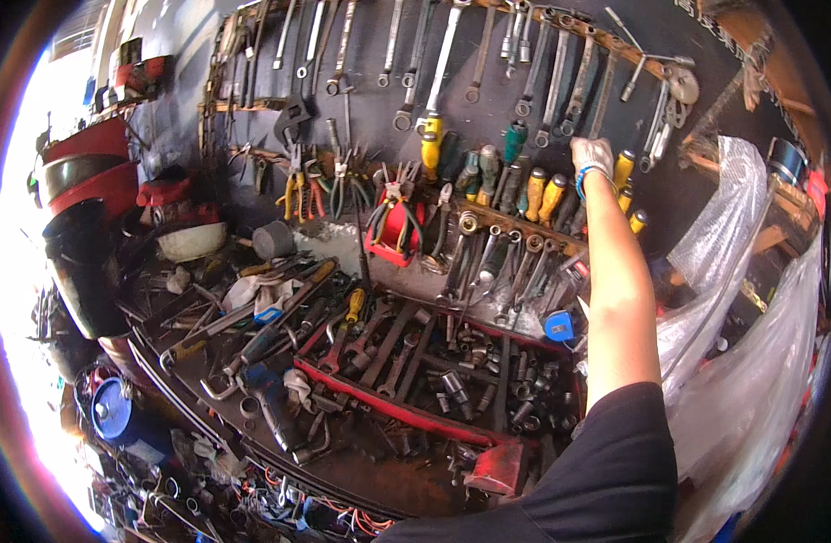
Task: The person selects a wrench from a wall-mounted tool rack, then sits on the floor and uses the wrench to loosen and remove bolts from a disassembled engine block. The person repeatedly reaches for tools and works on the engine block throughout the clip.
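My right hand (592,156), in a pale glove with a blue band at the wrist, reaches up to the wall rack, fingers curled; what they hold, if anything, is hidden. It is among upright screwdrivers with yellow handles (551,197) and green handles (488,176). Above it hang combination wrenches (578,81) on a strip. Below the screwdrivers is a wooden rail (497,220) with more wrenches (529,262). Pliers (348,185) hang to the left, some in a red holder (379,240). My left hand is out of view.
A red-rimmed tray (465,436) of sockets and wrenches lies on the cluttered bench (447,489), with a blue tape measure (558,328) at its corner. Buckets (81,226) stand at the left, a blue drum (117,412) lower down. Clear plastic sheeting (750,380) covers the right side.
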`<move>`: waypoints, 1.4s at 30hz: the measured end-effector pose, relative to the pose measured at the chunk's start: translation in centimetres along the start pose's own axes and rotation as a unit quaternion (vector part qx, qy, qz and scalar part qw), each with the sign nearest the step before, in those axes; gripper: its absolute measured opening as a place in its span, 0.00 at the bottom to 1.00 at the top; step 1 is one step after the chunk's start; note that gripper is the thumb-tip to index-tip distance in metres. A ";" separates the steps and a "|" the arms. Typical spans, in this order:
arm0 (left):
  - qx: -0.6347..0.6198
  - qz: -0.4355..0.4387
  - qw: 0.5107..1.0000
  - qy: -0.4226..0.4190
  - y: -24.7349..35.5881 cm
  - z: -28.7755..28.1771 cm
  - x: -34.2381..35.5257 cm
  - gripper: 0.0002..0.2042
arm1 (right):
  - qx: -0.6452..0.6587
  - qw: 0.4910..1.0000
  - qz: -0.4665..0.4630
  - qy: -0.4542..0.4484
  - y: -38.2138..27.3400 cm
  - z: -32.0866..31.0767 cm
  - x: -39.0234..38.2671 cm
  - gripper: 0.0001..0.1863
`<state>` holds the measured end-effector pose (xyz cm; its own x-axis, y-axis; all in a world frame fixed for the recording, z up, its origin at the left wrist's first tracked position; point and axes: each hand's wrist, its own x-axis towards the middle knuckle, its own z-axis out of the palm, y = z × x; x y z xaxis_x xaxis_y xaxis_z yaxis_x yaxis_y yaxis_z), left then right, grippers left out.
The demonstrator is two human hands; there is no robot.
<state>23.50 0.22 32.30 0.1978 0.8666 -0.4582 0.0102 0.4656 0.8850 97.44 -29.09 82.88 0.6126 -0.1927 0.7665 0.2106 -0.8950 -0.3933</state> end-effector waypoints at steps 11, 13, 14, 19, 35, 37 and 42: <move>-0.023 -0.004 0.999 0.040 -1.7 -4.6 -2.1 0.12 | -0.253 0.949 -0.186 0.018 -2.1 -2.9 -4.8 0.18; -0.026 -0.004 0.999 0.045 -2.1 -5.7 -2.5 0.12 | 0.076 0.988 -0.032 0.129 -3.6 -4.0 -7.5 0.31; -0.031 -0.004 0.998 0.054 -2.2 -6.5 -2.7 0.12 | 0.113 0.982 -0.033 0.149 -4.6 -4.7 -9.0 0.32; -0.043 0.003 0.997 0.069 -3.2 -10.5 -3.7 0.12 | 0.384 0.915 -0.030 0.118 -10.0 -7.8 -17.2 0.29; -0.113 0.063 0.990 0.063 -3.5 -22.0 -5.7 0.16 | 0.471 0.656 -0.508 -0.300 -21.7 -14.5 -59.5 0.19; -0.123 0.100 0.986 0.059 -2.4 -21.9 -5.0 0.15 | 0.465 0.599 -0.486 -0.435 -23.0 -16.1 -66.2 0.19; -0.140 0.164 0.976 0.018 -0.3 -21.0 -4.5 0.13 | 0.405 0.418 -0.384 -0.717 -25.3 -19.9 -80.7 0.27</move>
<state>2.04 -0.05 32.34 0.1108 0.9807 -0.1608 -0.3164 0.1882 0.9298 27.49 1.06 41.10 -0.1685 0.9849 -0.0389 0.5969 0.0705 -0.7992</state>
